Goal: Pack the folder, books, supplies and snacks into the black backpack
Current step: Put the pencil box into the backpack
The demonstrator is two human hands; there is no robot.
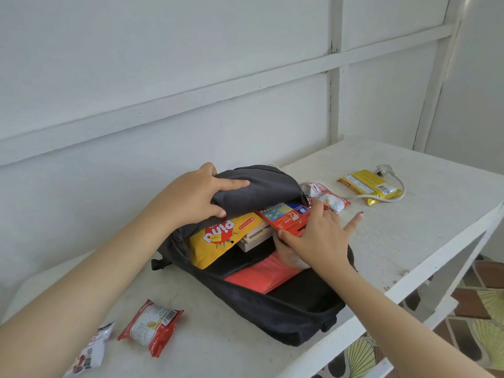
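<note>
The black backpack (289,309) lies open on the white table (409,241). My left hand (196,197) grips its top flap (259,186) and holds it up. My right hand (313,238) holds a red box of coloured pencils (286,216) at the bag's mouth, index finger stretched out. Inside the bag I see a yellow snack bag (218,238), a stack of books (255,237) and a red folder (261,274). A red snack packet (151,326) and a white snack packet (90,353) lie in front of the bag on the left.
Behind the bag on the right lie a red-and-white snack packet (327,196) and a yellow packet (368,186), with a white cable and plug (387,173) around it. A white panelled wall stands close behind. The table edge (409,285) drops off to a patterned floor at right.
</note>
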